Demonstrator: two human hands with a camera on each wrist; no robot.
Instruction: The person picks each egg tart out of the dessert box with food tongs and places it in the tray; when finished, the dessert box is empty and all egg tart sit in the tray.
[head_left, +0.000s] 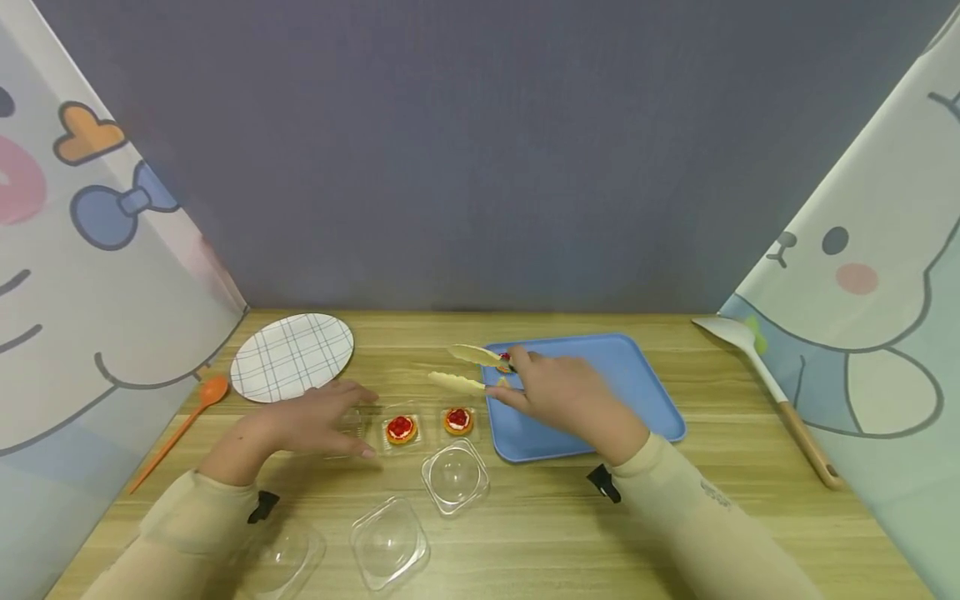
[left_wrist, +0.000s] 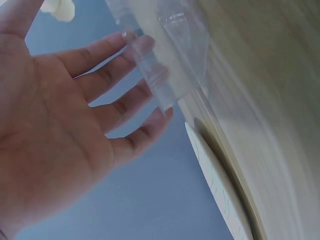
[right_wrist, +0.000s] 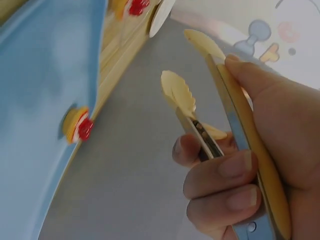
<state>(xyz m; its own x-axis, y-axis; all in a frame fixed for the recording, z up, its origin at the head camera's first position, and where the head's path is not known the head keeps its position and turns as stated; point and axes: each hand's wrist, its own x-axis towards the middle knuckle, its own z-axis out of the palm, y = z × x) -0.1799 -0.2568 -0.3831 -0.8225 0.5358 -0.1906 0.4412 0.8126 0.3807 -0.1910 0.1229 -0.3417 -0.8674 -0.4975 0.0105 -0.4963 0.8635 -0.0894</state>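
Gripping cream-and-silver tongs (head_left: 476, 356) with scalloped tips in my right hand (head_left: 562, 396), I had their jaws spread with nothing between them. A small round tart with a yellow crust and red topping (right_wrist: 76, 125) sat apart from them, just inside the edge of the blue rectangular tray (head_left: 622, 383) below that hand. My left hand (head_left: 311, 421) had its fingers loosely extended, grasping nothing, beside a clear plastic container (left_wrist: 182, 45); I could not tell whether its fingertips touched it. Two more red-topped tarts (head_left: 401, 430) lay in clear packaging between my hands. Good handling, I judged, meant pinching the crust lightly, sparing the topping, while left fingertips steadied the packaging. I could read no brand or label; a dark mark (head_left: 715, 493) on my cream right sleeve (head_left: 652, 462) was too small.
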